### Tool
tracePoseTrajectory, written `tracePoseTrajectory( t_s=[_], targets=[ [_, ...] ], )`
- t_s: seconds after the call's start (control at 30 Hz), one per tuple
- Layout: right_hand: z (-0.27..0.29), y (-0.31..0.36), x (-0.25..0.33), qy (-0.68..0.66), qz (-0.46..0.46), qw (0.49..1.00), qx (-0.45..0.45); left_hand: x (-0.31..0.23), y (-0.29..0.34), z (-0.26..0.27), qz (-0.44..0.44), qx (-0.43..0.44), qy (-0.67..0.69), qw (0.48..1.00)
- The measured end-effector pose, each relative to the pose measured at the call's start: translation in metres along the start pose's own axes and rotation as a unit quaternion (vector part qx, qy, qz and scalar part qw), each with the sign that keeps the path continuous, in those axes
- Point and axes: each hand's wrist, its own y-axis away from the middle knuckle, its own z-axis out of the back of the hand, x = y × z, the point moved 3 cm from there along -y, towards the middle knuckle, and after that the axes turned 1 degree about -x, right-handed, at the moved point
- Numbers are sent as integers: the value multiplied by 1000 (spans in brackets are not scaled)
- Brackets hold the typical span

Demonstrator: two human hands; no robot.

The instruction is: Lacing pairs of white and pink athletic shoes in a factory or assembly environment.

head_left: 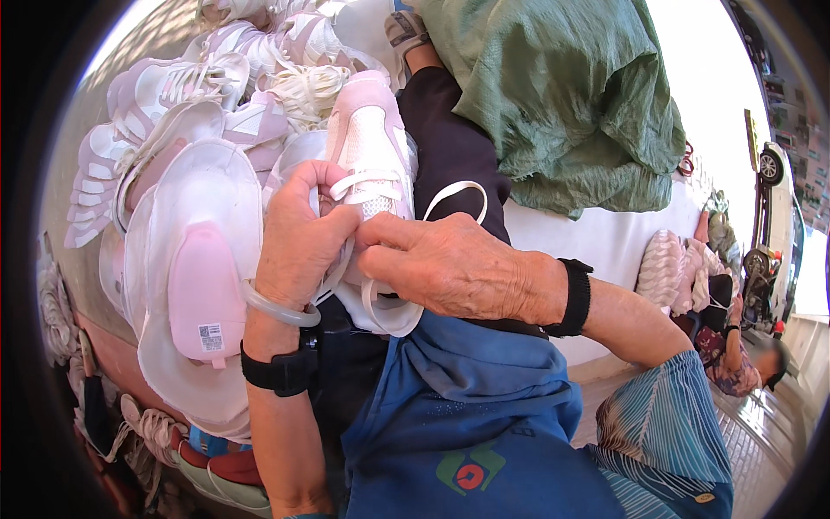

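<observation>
Shoe pile: white and lilac sneaker uppers point(134, 95), smooth panels overlapping with ribbed, wavy-edged ones.
White shell: a broad, oval, glossy-looking form point(226, 173), concave, with a flat pink insole point(194, 277) rounded at its upper end.
Left hand: left hand point(298, 229) curled against the held shoe's left edge, thumb toward bent forefinger; I cannot tell what its grip grasps. A smooth, translucent ring bracelet point(281, 308) circles the wrist.
Lace bundle: cream strands point(307, 91), stringy and tangled, beyond the left hand.
Held shoe: pale pink and white sneaker point(363, 138), fine mesh across the middle, between both hands above the lap.
Lace: flat white lace point(461, 184), soft and ribbon-like, looping out beside the shoe.
Right hand: right hand point(462, 268) with fingers folded, grip pinching the lace.
Apron: blue cloth point(432, 432), loosely creased.
Cover: green fabric point(562, 95), thin, crumpled in deep folds.
Sleeve: blue, finely striped point(670, 424).
</observation>
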Motion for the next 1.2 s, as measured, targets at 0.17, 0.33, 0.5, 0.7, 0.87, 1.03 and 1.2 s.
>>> tracePoseTrajectory(
  t_s=[0.17, 0.33, 0.5, 0.7, 0.87, 1.03, 1.2],
  targets=[
    [0, 7, -9, -16, -66, 998, 9, -4, 0, -4, -21, 1, -97, 995],
    [13, 20, -9, -86, -141, 986, -7, -13, 5, -10, -91, -65, -155, 982],
    [14, 23, -8, -96, -154, 983, -23, -4, 2, -12, -130, -78, -191, 970],
    [25, 16, -20, -6, -177, 965, -193, -6, 2, -7, -105, -67, -143, 982],
    [15, -7, -19, 140, -183, 968, -100, -8, 5, -8, -83, -53, -88, 991],
    [9, -24, -22, 199, -210, 955, -63, -9, 3, -9, -52, -52, -111, 991],
    [18, -14, -21, 159, -195, 963, -97, -6, 3, -12, -91, -69, -50, 992]
  ],
)
